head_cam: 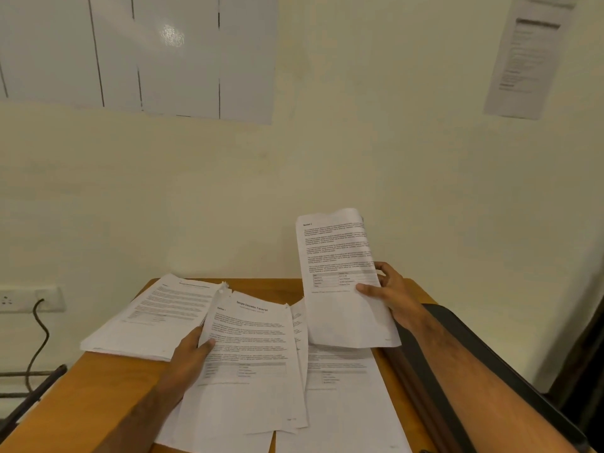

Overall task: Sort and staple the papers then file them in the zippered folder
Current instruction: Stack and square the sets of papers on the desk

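Observation:
My right hand [389, 295] grips a printed sheet [340, 276] by its right edge and holds it upright above the desk. My left hand [192, 351] pinches the left edge of a small bundle of printed pages [251, 364] headed "Sample Education Transcript", thumb on top. Under both lie more loose printed sheets [343, 397] on the wooden desk [81, 403]. A thicker stack of papers [153, 318] rests at the desk's back left. No stapler shows.
A dark flat item [464, 348], perhaps the folder, lies along the desk's right edge beneath my right forearm. The wall stands right behind the desk, with a socket and hanging cable [39, 331] at left. Papers are pinned to the wall above.

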Available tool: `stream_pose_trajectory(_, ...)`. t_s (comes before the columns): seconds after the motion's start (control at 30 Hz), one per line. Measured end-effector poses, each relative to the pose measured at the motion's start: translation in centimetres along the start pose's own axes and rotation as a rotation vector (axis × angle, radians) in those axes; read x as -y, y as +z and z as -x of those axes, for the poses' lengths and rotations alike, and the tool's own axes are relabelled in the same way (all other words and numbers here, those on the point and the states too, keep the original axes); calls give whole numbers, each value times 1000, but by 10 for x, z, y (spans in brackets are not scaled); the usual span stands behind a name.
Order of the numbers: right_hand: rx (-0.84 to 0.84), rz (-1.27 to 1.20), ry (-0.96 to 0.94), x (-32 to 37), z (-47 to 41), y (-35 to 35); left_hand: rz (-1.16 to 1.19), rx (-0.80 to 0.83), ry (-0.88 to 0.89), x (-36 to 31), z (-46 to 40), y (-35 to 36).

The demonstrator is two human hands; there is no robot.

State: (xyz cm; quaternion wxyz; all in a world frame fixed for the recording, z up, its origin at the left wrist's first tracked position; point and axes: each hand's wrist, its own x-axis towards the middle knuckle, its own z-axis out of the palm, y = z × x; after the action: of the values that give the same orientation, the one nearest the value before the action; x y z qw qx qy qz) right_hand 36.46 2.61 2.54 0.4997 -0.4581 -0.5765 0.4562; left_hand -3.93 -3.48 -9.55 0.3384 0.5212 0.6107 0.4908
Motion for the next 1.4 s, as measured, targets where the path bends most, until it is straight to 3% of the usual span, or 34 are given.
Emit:
stream_pose_trajectory(0.2,-108,-42,-6,17,-3,-8,95,-2,-31,3,-6,-4)
stream_pose_trajectory(0.43,-251,-80,217,-21,-20,7,400,-44,-55,2,-1,-14)
stream_pose_trajectory(0.7,-76,8,331,-73,4,83,310,-15,2,3,-2,-10)
stream_pose_trajectory(0.8,-78,244,326,-70,6,86,224,19,16,7,-1,-5)
stream_pose_trajectory(0.93,-102,1114,260,-65,14,63,151,22,24,7,1,-1)
stream_pose_trajectory(1.0,-47,1228,299,-69,20,57,136,20,21,6,2,-2)
stream_pose_trajectory(1.1,5,1206,378,-75,27,56,129,24,25,3,5,-2)
stream_pose_trajectory(1.4,-15,777,432,-58,20,45,108,23,17,-1,11,-2)
